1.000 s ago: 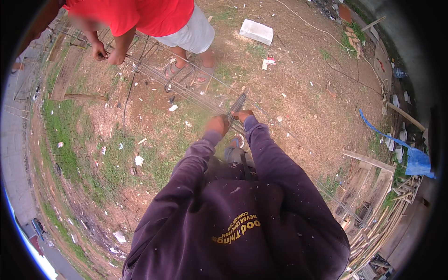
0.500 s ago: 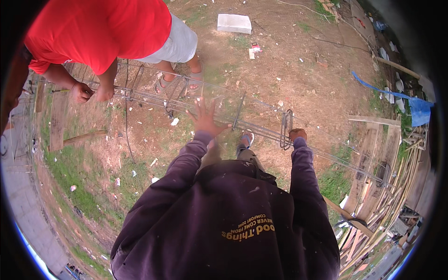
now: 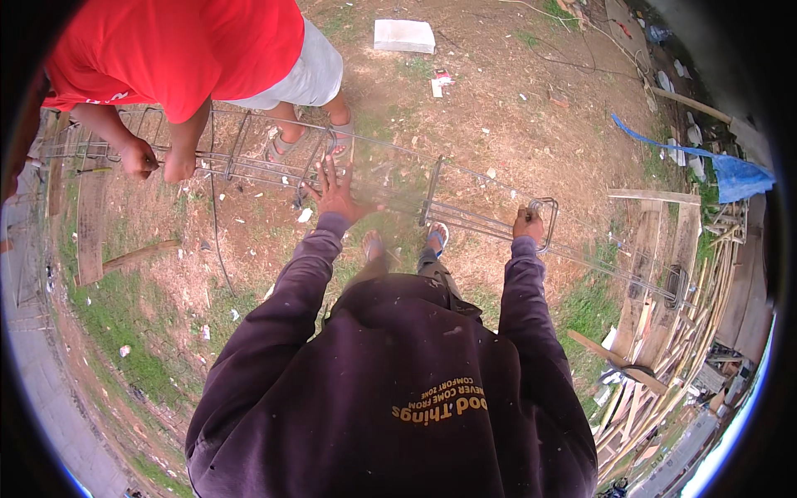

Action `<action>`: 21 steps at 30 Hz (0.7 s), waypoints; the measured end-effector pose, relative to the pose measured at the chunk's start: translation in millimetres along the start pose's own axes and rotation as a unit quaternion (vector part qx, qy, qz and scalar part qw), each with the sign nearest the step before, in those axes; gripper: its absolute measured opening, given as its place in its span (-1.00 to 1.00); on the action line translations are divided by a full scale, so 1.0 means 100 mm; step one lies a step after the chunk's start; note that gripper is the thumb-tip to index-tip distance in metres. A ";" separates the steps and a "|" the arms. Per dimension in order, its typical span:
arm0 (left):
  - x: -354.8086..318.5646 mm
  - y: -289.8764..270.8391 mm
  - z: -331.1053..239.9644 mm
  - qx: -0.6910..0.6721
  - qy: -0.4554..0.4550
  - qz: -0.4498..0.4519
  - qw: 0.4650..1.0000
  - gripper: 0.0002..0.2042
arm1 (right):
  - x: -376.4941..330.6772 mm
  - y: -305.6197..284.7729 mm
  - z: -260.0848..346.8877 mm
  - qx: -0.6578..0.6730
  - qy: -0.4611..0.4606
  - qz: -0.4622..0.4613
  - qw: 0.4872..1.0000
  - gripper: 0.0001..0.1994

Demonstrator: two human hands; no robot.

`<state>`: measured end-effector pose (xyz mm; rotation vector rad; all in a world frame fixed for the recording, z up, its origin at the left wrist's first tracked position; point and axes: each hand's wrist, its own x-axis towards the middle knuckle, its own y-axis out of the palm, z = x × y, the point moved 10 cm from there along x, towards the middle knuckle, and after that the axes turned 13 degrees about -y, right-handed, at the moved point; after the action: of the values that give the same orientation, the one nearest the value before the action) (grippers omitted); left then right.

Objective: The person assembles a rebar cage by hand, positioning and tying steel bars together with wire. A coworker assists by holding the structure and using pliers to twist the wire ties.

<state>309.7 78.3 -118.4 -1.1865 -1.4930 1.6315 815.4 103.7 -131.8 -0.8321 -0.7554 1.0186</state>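
Observation:
A long rebar cage (image 3: 481, 222), made of thin steel bars with rectangular stirrups along it, stretches from left to right before me. My left hand (image 3: 336, 195) is spread open over its middle, palm down; whether it touches the bars I cannot tell. The fingers of my right hand (image 3: 528, 222) are curled at the left side of some closely grouped steel stirrups (image 3: 550, 217), closed on them as far as I can see. One upright stirrup (image 3: 431, 191) stands on the bars between my hands.
A co-worker in a red shirt (image 3: 174, 50) bends over the cage's left end, both hands (image 3: 158, 162) at the bars. Wooden planks (image 3: 90, 224) lie at the left, more boards (image 3: 656, 249) and bamboo strips (image 3: 706, 307) at the right. A pale block (image 3: 404, 36) sits farther off.
My right hand has passed from the right side of the grouped stirrups to their left side, and the stirrups sit farther right. The left hand stays spread, shifted slightly left in the view.

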 end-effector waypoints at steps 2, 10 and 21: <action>-0.03 0.03 0.02 0.004 0.004 -0.006 1.000 0.24 | -0.21 0.55 0.57 0.083 -0.026 0.131 0.988 -0.74; 0.78 -0.29 0.39 -0.067 -0.135 -0.137 0.979 -0.53 | -0.75 1.27 1.64 0.091 -0.075 0.228 0.966 -0.70; 1.30 -0.08 1.05 -0.143 -0.184 -0.074 0.970 -0.66 | -0.85 1.34 1.67 0.131 -0.085 0.265 0.952 -0.68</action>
<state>161.1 151.2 -141.8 -0.9189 -2.0564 1.6330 590.0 101.9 -179.6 -0.7355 -0.5296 1.6499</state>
